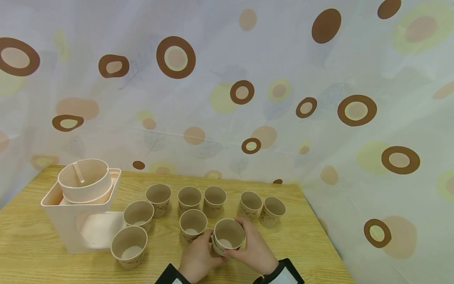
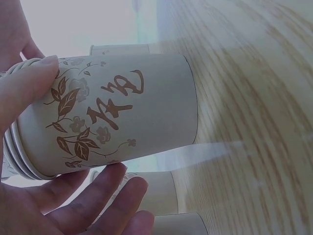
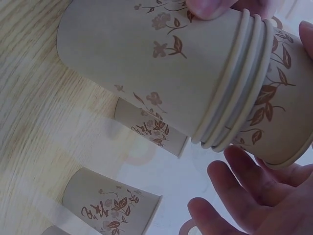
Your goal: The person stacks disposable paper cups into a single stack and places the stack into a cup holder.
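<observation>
In the head view my left hand (image 1: pixel 198 254) grips a stack of nested paper cups (image 2: pixel 122 107) near its rims, with the thumb on one side and fingers on the other. The stack stands upright on the table. My right hand (image 1: pixel 253 248) holds the uppermost paper cup (image 3: pixel 286 105) between thumb and fingers; its lower part sits inside the stack and its upper part rises above several stacked rims. All the cups are beige with brown leaves and flowers. One single paper cup (image 1: pixel 193 224) stands just beyond my left hand.
More paper cups stand upright behind: a pair (image 1: pixel 250 203) at the right, others (image 1: pixel 214 197) at the middle. Several cups (image 1: pixel 129 246) stand at the left, beside a white plastic holder (image 1: pixel 76 221) with a round tube (image 1: pixel 85 183) on top. A patterned curtain (image 1: pixel 227 118) hangs behind the wooden table (image 1: pixel 298 252).
</observation>
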